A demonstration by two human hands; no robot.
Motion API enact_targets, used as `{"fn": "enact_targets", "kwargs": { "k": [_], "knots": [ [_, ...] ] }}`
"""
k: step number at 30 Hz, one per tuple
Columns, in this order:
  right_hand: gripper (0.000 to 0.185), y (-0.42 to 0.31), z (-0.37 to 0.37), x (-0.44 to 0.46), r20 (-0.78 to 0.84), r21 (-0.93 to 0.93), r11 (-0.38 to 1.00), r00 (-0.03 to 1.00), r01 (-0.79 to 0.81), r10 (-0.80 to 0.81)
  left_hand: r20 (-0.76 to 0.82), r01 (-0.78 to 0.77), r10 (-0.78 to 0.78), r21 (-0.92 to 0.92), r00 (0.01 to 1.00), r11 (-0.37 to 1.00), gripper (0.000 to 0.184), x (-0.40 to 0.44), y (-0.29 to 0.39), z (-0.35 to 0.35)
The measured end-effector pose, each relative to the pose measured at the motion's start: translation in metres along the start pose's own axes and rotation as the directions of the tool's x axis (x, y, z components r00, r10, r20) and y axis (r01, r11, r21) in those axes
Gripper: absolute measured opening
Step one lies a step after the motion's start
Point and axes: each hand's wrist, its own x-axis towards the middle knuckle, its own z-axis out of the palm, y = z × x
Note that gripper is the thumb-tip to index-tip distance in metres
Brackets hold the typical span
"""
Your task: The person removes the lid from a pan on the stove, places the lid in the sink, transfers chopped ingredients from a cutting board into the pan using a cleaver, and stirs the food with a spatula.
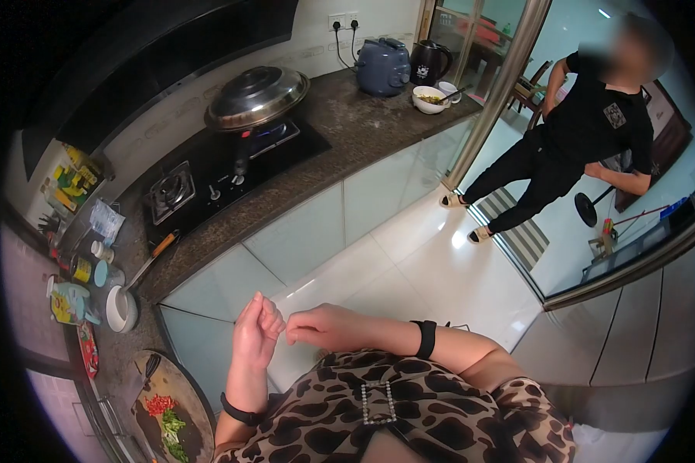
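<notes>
My left hand (256, 332) is raised in front of my body, its fingers curled into a loose fist. Close beside it, my right hand (324, 328) is bent at the wrist with its fingers folded inward. No object shows in either hand. Both are held in the air above the floor, away from the counter. To the lower left lies a round cutting board (197, 386) with chopped red pepper (160, 404) and chopped greens (173, 432) on it.
A lidded wok (259, 96) sits over a lit burner on the stove (235, 158). A spatula (162, 245) and white bowl (122, 310) are on the left counter. Farther right are a blue cooker (382, 68), kettle (429, 62) and food bowl (430, 100). A person (594, 116) stands in the doorway.
</notes>
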Motion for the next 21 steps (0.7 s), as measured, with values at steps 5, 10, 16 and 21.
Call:
{"fn": "enact_targets", "kwargs": {
  "k": [5,10,16,21],
  "knots": [
    [0.021,-0.0012,-0.0005,0.0020,0.011,0.010,1.000,1.000,-0.003,0.003,-0.007,0.003,-0.003,-0.003,1.000,1.000,0.033,-0.0002,0.0016,0.0013],
    [0.019,-0.0018,-0.0020,0.0043,0.051,-0.029,0.999,0.998,-0.043,0.044,-0.014,0.016,-0.016,0.000,1.000,1.000,0.034,0.0023,0.0018,0.0001],
    [0.018,-0.0026,-0.0020,0.0047,0.044,-0.025,0.999,0.999,-0.031,0.032,-0.015,0.016,-0.016,0.001,1.000,1.000,0.035,0.0042,0.0006,0.0005],
    [0.019,-0.0012,-0.0015,0.0050,0.059,-0.030,0.998,0.997,-0.052,0.053,-0.024,0.028,-0.028,0.002,0.999,1.000,0.034,0.0054,0.0005,0.0009]
  ]
}}
